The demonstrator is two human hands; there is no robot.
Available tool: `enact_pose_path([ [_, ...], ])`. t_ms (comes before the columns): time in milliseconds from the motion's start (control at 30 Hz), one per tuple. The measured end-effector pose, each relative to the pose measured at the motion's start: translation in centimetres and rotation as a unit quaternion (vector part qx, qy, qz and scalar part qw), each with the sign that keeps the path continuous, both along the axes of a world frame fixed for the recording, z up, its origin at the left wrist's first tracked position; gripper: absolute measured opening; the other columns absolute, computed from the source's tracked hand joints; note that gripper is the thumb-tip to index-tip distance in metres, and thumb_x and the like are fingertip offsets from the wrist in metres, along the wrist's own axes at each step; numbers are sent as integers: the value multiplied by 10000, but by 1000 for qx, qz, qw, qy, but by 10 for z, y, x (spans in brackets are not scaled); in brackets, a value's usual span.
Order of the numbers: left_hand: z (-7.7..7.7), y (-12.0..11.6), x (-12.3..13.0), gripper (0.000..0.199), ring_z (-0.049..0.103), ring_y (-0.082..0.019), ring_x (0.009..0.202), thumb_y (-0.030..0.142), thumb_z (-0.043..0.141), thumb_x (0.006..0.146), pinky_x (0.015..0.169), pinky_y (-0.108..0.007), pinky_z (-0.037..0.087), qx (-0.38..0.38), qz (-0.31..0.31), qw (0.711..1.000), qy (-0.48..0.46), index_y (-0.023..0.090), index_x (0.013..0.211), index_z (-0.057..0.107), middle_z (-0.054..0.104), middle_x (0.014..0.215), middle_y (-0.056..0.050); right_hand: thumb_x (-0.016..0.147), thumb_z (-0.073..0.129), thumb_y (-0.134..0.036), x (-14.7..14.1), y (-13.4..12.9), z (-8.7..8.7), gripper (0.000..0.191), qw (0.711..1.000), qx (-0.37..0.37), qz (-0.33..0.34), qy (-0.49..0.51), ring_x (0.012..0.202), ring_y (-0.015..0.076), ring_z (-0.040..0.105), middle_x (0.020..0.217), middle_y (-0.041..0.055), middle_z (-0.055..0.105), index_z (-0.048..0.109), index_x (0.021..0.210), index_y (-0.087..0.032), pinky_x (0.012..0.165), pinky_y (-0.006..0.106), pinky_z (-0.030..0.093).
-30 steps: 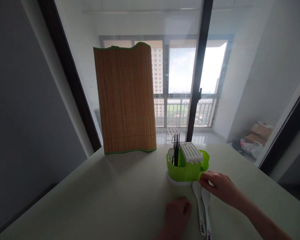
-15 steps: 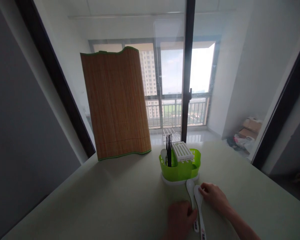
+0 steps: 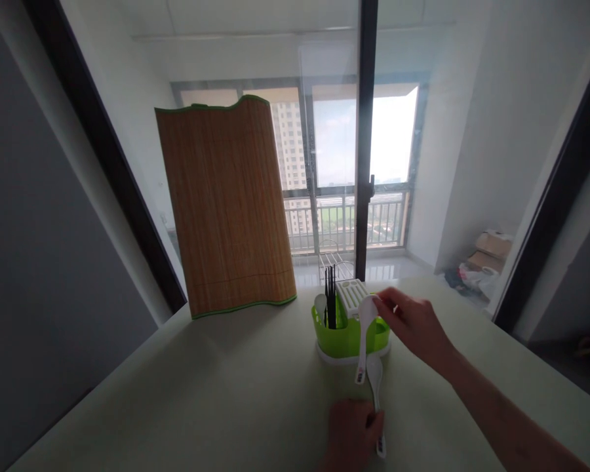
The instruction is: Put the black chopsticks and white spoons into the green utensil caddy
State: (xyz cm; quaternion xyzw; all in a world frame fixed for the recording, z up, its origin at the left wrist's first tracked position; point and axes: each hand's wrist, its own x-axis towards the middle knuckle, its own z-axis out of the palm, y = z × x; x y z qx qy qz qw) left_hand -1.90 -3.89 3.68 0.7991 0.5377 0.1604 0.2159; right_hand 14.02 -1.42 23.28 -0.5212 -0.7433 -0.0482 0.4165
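A green cutlery holder (image 3: 347,337) on a white base stands on the pale table (image 3: 226,400), with black chopsticks (image 3: 330,305), a white spoon and a white slotted insert in it. My right hand (image 3: 413,324) holds a white spoon (image 3: 364,334) by its bowl, lifted just in front of the holder, handle hanging down. A second white spoon (image 3: 375,380) lies on the table below it. My left hand (image 3: 351,432) rests closed on that spoon's handle at the near edge.
A bamboo mat (image 3: 226,206) stands upright at the back of the table, left of the holder. Behind it is a glass partition with a dark post (image 3: 365,131), a balcony door and boxes (image 3: 491,252) on the floor at the right.
My right hand has picked one white spoon off the table and raised it to the holder. The other spoon stays on the table under my left hand.
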Motion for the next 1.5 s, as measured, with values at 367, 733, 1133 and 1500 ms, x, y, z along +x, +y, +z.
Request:
enact_pose_path([
  [367, -6, 4, 0, 334, 529, -132, 583, 387, 525, 874, 576, -290, 278, 16, 24, 998, -50, 196, 660, 696, 654, 632, -27, 983, 385, -301, -65, 94, 37, 261, 972, -29, -122, -200, 698, 158, 631, 810, 40, 681, 612, 923, -187, 555, 238, 334],
  [733, -5, 6, -1, 343, 547, -132, 619, 419, 498, 882, 601, -291, 300, -11, 7, 999, -51, 214, 682, 688, 658, 673, -25, 957, 418, -245, -82, 104, 0, 315, 947, -38, -66, -312, 820, 224, 609, 740, 75, 668, 674, 781, -191, 782, 355, 420],
  [1133, -3, 5, -1, 327, 562, -151, 634, 388, 499, 875, 619, -297, 327, -26, 15, 998, -55, 212, 682, 695, 677, 691, -44, 929, 501, -246, -72, 74, -3, 190, 956, 31, 51, -287, 920, 227, 561, 918, 57, 682, 678, 864, -219, 852, 383, 395],
  [1500, 4, 6, 0, 350, 569, -153, 624, 407, 489, 865, 620, -291, 360, -32, 4, 998, -58, 206, 712, 732, 685, 682, -46, 928, 420, -345, 21, 11, -147, 253, 978, -192, -76, -21, 809, 220, 668, 902, 33, 711, 658, 952, -262, 672, 319, 467],
])
